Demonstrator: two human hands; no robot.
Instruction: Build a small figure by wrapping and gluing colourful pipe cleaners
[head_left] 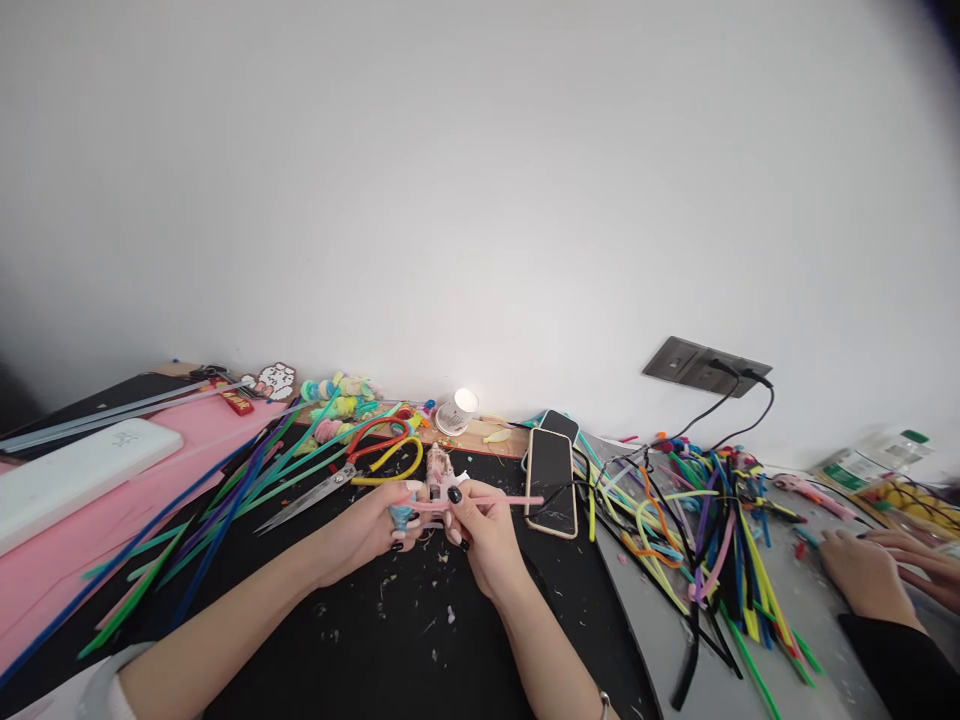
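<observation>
My left hand [367, 530] is closed on a small light-blue fuzzy piece [402, 514], which seems to be wound pipe cleaner. My right hand [484, 535] pinches a pink pipe cleaner [514, 500]; one end sticks out to the right and the other reaches the blue piece. Just behind my fingers lies a pale pink tool [438, 465], perhaps a glue gun, partly hidden by them. Orange-handled scissors [330, 490] rest to the left of my hands, beside a bent yellow pipe cleaner [390, 478].
A paper cup [457, 410] stands against the wall. Two phones [551, 480] lie to the right, with cables running past. Pipe cleaners spread on the left [225, 510] and right [735, 560]. A white case [90, 480] sits far left. Another person's hands [862, 575] are at the right.
</observation>
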